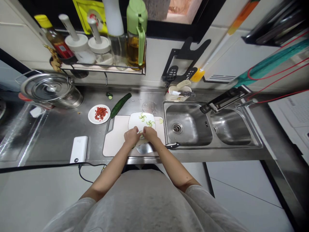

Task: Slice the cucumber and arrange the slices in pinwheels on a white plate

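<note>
My left hand (132, 136) and my right hand (150, 133) meet over the near edge of a white plate (132, 120). Their fingertips are pinched together around a small cucumber slice (141, 135), partly covered by the fingers. Two pinwheel shapes made of cut cucumber slices, one at the back (142, 117) and one to the right (150, 123), lie on the plate. Beneath it is a pale cutting board (116, 138), with a loose cucumber slice (161, 121) at its right. A knife (146, 148) rests near my wrists, its black handle reaching past the board.
Left of the board are a cucumber (120, 105), a plate of red bits (93, 120), a white power bank (79, 149) and a lidded steel pot (51, 90). A double sink (190, 141) lies right. Bottles and jars fill a wall rack (103, 67).
</note>
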`<action>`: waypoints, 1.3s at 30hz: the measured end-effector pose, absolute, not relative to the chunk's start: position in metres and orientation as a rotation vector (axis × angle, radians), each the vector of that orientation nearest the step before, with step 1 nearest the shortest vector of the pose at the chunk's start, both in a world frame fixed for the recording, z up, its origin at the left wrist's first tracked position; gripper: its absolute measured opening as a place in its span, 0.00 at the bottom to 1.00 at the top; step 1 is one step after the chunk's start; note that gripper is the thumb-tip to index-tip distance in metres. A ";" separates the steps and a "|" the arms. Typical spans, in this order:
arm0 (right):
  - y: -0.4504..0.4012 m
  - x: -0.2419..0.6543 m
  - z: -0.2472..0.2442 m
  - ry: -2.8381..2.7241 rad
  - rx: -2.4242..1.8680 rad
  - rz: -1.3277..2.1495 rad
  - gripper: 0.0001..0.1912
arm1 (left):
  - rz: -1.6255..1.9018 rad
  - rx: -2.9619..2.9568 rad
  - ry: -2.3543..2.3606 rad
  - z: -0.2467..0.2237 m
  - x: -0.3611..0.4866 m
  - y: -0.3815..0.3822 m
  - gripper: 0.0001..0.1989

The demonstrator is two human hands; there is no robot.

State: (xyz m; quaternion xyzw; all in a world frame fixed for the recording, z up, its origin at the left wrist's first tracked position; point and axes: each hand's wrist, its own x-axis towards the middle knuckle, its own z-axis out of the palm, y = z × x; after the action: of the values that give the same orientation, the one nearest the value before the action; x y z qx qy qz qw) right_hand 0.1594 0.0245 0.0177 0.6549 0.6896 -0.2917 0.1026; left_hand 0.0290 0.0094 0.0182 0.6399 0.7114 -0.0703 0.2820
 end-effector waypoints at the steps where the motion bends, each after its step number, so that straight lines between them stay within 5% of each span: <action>1: 0.024 0.160 0.017 2.035 1.936 -0.860 0.09 | -0.189 1.718 1.906 0.019 0.029 0.009 0.15; 21: 0.023 0.159 0.014 2.049 1.936 -0.859 0.09 | -0.124 1.733 1.908 0.024 0.030 0.006 0.13; 31: 0.023 0.161 0.015 2.117 1.954 -0.908 0.09 | 0.134 1.661 1.883 0.014 0.029 0.000 0.09; 39: 0.015 0.174 0.033 2.163 2.120 -0.935 0.10 | 0.678 1.319 2.013 0.008 -0.013 -0.027 0.12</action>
State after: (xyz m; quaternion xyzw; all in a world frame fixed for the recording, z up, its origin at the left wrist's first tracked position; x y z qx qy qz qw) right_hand 0.1739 0.0154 0.0334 0.6689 0.6823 -0.2949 -0.0142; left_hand -0.0128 -0.0273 0.0075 0.5007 0.7640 0.2573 0.3154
